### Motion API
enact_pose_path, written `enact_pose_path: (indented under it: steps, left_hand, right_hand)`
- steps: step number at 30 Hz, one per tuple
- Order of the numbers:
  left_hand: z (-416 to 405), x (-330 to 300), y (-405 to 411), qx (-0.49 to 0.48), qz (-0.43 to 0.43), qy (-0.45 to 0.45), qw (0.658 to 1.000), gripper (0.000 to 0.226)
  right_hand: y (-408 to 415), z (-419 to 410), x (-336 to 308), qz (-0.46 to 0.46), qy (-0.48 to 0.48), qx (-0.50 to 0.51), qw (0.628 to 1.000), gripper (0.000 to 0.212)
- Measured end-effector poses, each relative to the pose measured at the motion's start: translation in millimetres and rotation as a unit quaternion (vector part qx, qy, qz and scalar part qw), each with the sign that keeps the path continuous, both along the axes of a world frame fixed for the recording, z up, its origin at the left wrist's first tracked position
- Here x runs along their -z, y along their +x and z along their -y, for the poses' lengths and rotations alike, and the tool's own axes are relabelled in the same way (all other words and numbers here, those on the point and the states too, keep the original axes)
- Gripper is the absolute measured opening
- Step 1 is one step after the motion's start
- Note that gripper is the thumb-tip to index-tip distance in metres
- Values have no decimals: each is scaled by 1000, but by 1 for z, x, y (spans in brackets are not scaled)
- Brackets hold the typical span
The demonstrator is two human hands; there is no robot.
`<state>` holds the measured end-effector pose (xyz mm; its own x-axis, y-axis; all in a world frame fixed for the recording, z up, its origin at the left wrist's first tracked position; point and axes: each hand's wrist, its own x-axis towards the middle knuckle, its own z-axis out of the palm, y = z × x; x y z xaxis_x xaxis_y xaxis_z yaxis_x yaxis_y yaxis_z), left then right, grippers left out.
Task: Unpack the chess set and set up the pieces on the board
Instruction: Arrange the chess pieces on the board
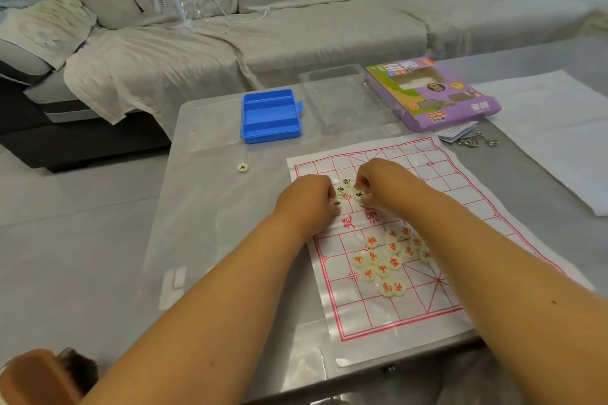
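both hands work over the paper board (444, 187) among the black-lettered pieces (345, 181). left hand (307, 197) fingers curl at one piece (336, 203); right hand (383, 181) pinches another (359, 195). red-lettered pieces (383, 261) lie heaped nearer.

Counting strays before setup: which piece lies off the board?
The lone black-marked piece on the bare table, left of the board and in front of the blue box. All others sit on the board.
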<state>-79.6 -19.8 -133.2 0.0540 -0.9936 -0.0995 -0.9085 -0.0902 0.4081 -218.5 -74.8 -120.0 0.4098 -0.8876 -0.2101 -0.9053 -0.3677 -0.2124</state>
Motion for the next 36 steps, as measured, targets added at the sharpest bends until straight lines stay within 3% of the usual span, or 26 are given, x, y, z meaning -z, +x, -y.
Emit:
enact_pose_path:
  steps: [3,6,11,13,16,18,22,26,31,36]
  left_hand:
    - [-2,-10,12,-17,-7,-18,1000,27]
    - [-13,-30,45,-48,-10,-22,999,16]
    - [-48,-46,107,-66,-11,61,996,12]
    - [-64,-45,120,-58,-14,128,990,18]
    - [-86,-43,128,-57,-1,254,966,45]
    - [-98,-42,125,-51,10,292,955,60]
    - [-109,-32,119,-25,76,261,962,65]
    - [-115,-21,118,-37,59,208,976,48]
    - [-117,-17,118,-59,24,145,987,27]
    - [-121,-11,116,-42,37,89,994,30]
  right_hand:
    - [1,2,-3,7,-21,-4,1000,37]
    - [13,-11,-8,68,-17,-25,997,31]
    - [57,-63,-9,136,65,-164,975,31]
    - [72,-82,-4,132,94,-211,964,44]
    - [90,-104,6,116,99,-251,956,65]
    - [99,-112,12,107,82,-262,956,69]
    - [109,-115,16,121,72,-284,949,46]
    - [111,-113,17,132,78,-282,947,27]
    - [109,-104,15,130,57,-232,962,32]
    - [115,-100,18,141,57,-206,967,44]
